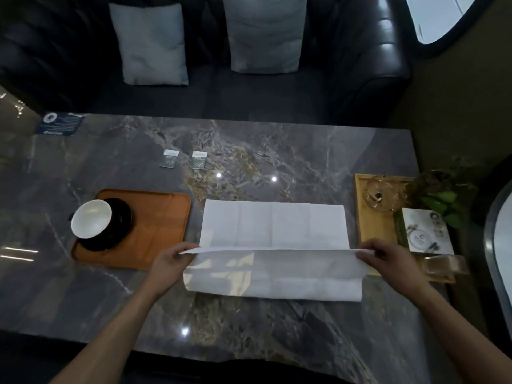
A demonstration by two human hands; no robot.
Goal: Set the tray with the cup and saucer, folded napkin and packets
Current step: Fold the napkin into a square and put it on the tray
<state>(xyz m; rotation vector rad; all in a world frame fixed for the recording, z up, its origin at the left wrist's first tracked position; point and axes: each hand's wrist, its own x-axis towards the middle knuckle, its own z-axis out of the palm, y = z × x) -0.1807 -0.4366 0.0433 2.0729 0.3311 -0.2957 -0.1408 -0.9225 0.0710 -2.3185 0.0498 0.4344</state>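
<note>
left hand (169,261) and right hand (388,259) each pinching a napkin (274,245) corner, lifting its near edge off the worktop (83,295) | cup (91,218) sitting on saucer (116,228) on tray (160,217) | packets (184,159) lying beyond, print unreadable

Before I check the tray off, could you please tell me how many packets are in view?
2. Both lie on the marble table, beyond the orange tray, not on it: one packet on the left, the other packet just right of it. None seem hidden.
</note>
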